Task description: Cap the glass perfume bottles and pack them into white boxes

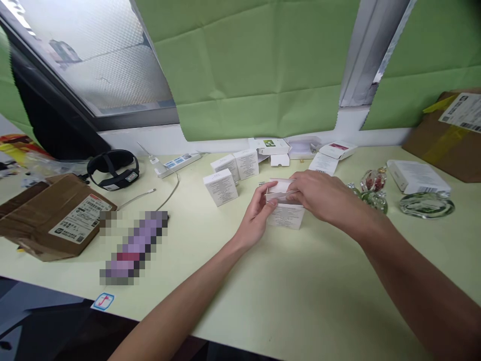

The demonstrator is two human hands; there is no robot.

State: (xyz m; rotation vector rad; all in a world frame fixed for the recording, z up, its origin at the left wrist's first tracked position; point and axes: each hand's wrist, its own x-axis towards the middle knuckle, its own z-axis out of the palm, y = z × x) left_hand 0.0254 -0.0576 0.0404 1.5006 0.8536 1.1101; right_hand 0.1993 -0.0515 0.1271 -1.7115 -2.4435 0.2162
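Observation:
A small white cardboard box (pixel 287 218) with printed text stands upright on the table, its top open. My left hand (pixel 259 213) is closed on the box's left upper edge, with the thumb at the front. From the right, my right hand (pixel 319 195) grips the rim around the opening, its fingers bent over and partly hidden. What lies inside the box cannot be made out. Behind and to the left stand similar closed boxes, the nearest a white box (pixel 221 187). Glass ornaments in red (pixel 373 179) and green (pixel 376 200) sit just beyond my right wrist.
Opened flat cartons (pixel 272 147) lie by the wall. To the right are a clear glass dish (pixel 426 205), a white box (pixel 417 176) and a large carton (pixel 443 145). On the left are a brown carton (pixel 48 215), a headset (pixel 112 170), a power strip (pixel 178 164) and a blurred purple object (pixel 135 245).

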